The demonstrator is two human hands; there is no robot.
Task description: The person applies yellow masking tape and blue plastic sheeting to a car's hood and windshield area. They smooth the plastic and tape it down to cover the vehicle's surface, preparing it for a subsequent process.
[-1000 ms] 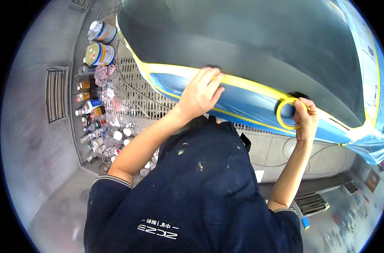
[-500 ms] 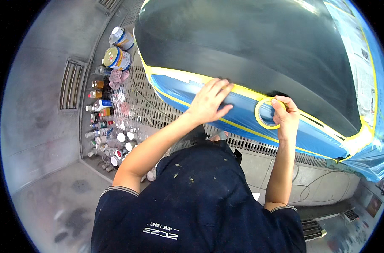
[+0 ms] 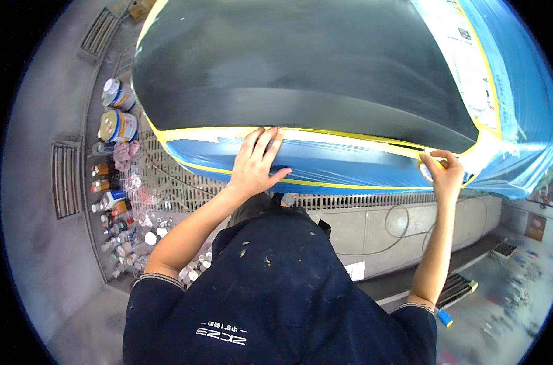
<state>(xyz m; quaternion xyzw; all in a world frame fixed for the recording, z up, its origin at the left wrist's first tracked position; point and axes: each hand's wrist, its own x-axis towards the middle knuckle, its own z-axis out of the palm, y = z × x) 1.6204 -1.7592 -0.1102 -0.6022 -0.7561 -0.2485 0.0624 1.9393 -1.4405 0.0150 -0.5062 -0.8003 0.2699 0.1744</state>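
A dark grey, smooth car panel [image 3: 300, 67] fills the upper middle, its near edge lined with yellow masking tape [image 3: 361, 140]. Blue masking film [image 3: 325, 164] hangs below that edge. My left hand [image 3: 256, 161] lies with spread fingers, the tips on the tape along the edge and the thumb over the film. Near the panel's right corner, my right hand [image 3: 446, 177] pinches a roll of yellow masking tape [image 3: 425, 171], partly hidden by the fingers. A taut strip of tape seems to run along the edge between both hands, with a narrow dark gap behind it near the roll.
Paint cans [image 3: 118, 126], a pink rag [image 3: 125, 155] and several bottles and cups [image 3: 121, 243] stand along the left wall. Slotted floor grating [image 3: 167, 176] runs beneath the panel. A thin hose [image 3: 398, 228] loops across the floor at right. More blue film [image 3: 525, 109] covers the far right.
My right hand has moved right along the edge to near the corner, and the roll has turned more edge-on. My left hand keeps about the same place on the tape. The view has shifted right.
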